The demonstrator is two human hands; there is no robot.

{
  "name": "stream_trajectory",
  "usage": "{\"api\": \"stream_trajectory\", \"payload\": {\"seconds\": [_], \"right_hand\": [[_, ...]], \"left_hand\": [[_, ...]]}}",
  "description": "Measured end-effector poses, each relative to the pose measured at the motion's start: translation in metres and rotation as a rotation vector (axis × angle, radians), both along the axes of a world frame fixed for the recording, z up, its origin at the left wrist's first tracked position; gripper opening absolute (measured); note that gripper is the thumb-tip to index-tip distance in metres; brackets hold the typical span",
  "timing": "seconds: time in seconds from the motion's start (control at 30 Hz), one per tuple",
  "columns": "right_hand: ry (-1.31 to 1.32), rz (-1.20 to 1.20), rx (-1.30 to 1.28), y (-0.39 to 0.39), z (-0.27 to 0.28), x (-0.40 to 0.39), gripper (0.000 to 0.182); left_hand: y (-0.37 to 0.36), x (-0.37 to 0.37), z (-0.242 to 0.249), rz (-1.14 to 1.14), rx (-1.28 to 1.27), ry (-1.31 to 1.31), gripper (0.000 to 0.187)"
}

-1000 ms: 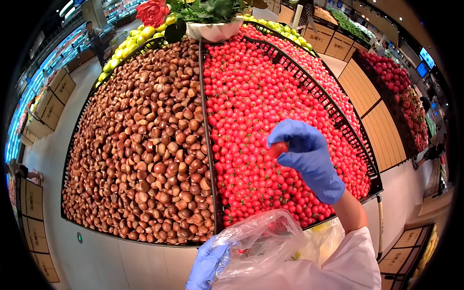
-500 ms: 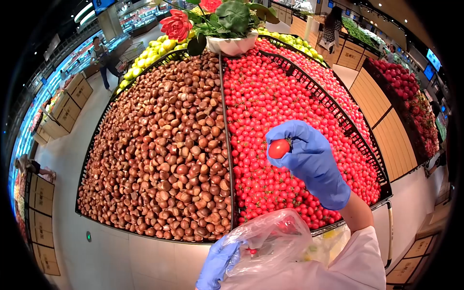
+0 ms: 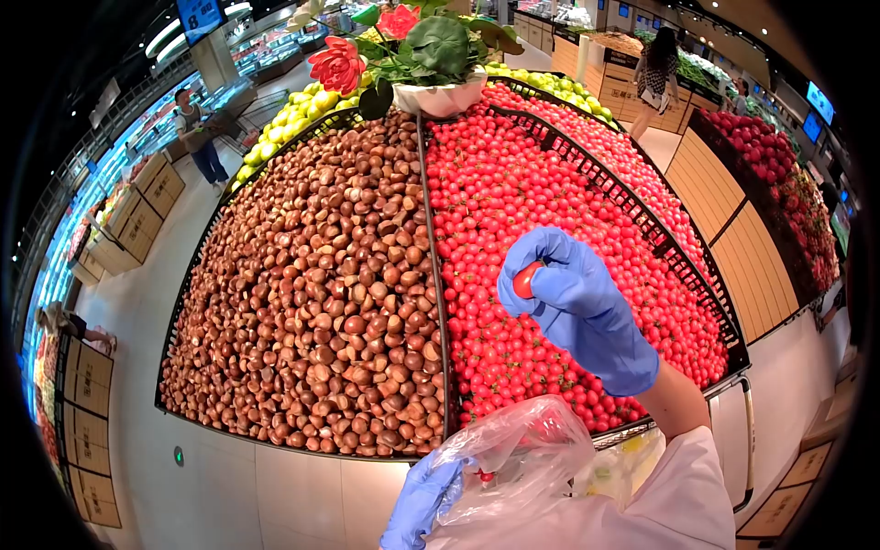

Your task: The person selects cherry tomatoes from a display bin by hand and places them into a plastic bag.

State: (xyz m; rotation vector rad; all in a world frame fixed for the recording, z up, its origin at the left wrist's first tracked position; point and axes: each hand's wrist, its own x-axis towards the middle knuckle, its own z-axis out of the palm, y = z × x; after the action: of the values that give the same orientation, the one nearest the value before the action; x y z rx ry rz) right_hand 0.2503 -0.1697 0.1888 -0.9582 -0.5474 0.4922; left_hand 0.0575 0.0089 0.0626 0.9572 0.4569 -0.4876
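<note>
My right hand [image 3: 582, 307], in a blue glove, is closed around a small red tomato [image 3: 527, 280] above the display of cherry tomatoes [image 3: 495, 339]. Part of the tomato shows between the thumb and fingers. Lower down, my left hand [image 3: 426, 500], also gloved in blue, grips the edge of a clear plastic bag [image 3: 513, 458]. Red shapes show through the film of this bag. Brown chestnuts [image 3: 312, 302] fill the bin on the left, and a black divider [image 3: 434, 266] runs between them and the tomatoes.
A white flower pot [image 3: 440, 95] with red flowers stands at the back. Green fruit [image 3: 298, 115] lies behind the chestnuts. One person [image 3: 197, 137] stands at the back left, another [image 3: 657, 73] at the back right. A metal rail [image 3: 749, 440] is at the right.
My right fingers have turned and closed further over the tomato, so less of it shows. The view has shifted slightly. Both people in the background have changed position.
</note>
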Motion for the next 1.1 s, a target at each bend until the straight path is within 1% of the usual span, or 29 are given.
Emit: {"api": "stream_trajectory", "payload": {"seconds": [0.1, 0.17, 0.2, 0.3, 0.4, 0.5, 0.57, 0.63, 0.67, 0.77, 0.83, 0.87, 0.9, 0.97, 1.0, 1.03, 1.1], "right_hand": [[-0.024, 0.016, 0.019, -0.001, -0.001, -0.002, 0.026], [0.038, 0.021, 0.103, 0.000, 0.000, -0.007, 0.028], [0.037, 0.020, 0.103, -0.002, 0.000, -0.007, 0.028], [0.004, 0.038, 0.060, -0.006, 0.000, -0.008, 0.031], [0.010, -0.009, 0.051, -0.007, 0.002, -0.011, 0.032], [0.001, -0.026, 0.030, -0.009, 0.000, -0.012, 0.032], [-0.016, -0.034, 0.038, -0.007, 0.002, -0.013, 0.033], [0.013, -0.067, -0.024, -0.009, 0.005, -0.016, 0.032], [0.005, -0.074, -0.009, -0.009, 0.002, -0.016, 0.031], [-0.024, -0.188, -0.068, -0.004, 0.001, -0.020, 0.029], [-0.043, -0.219, -0.135, -0.007, -0.016, -0.011, 0.028], [0.046, -0.197, -0.094, -0.006, -0.018, -0.011, 0.027], [0.035, -0.182, -0.091, -0.008, -0.023, -0.008, 0.027], [0.101, -0.116, -0.071, -0.010, -0.039, -0.003, 0.025], [0.164, -0.113, -0.038, -0.009, -0.045, -0.002, 0.023], [0.167, -0.115, -0.043, -0.006, -0.047, -0.002, 0.023], [0.153, -0.214, -0.062, 0.001, -0.051, -0.007, 0.023]], "left_hand": [[-0.003, 0.000, 0.000, -0.010, -0.006, -0.015, 0.026], [-0.005, -0.001, -0.002, -0.003, 0.030, 0.011, 0.026], [-0.007, -0.001, -0.002, -0.002, 0.042, 0.020, 0.026], [-0.011, -0.002, 0.003, 0.024, 0.063, -0.008, 0.026], [-0.010, -0.002, 0.007, 0.018, 0.142, 0.013, 0.026], [-0.007, -0.001, 0.014, -0.035, 0.031, -0.011, 0.026], [-0.012, -0.009, -0.004, 0.030, 0.136, -0.021, 0.026], [-0.013, -0.011, -0.013, 0.036, 0.135, -0.024, 0.026], [-0.013, -0.010, -0.015, 0.024, 0.129, -0.018, 0.027], [-0.015, -0.003, -0.011, 0.022, 0.112, -0.021, 0.027], [-0.015, 0.000, -0.009, 0.031, 0.097, -0.018, 0.027], [-0.014, 0.001, -0.009, 0.039, 0.091, -0.015, 0.027], [-0.015, 0.001, -0.009, 0.045, 0.088, -0.015, 0.027], [-0.015, 0.001, -0.008, 0.062, 0.081, -0.006, 0.027], [-0.014, 0.002, -0.008, 0.075, 0.078, -0.001, 0.027], [-0.015, 0.002, -0.008, 0.089, 0.075, 0.009, 0.027], [-0.019, 0.002, -0.006, 0.157, 0.063, 0.042, 0.027]]}}
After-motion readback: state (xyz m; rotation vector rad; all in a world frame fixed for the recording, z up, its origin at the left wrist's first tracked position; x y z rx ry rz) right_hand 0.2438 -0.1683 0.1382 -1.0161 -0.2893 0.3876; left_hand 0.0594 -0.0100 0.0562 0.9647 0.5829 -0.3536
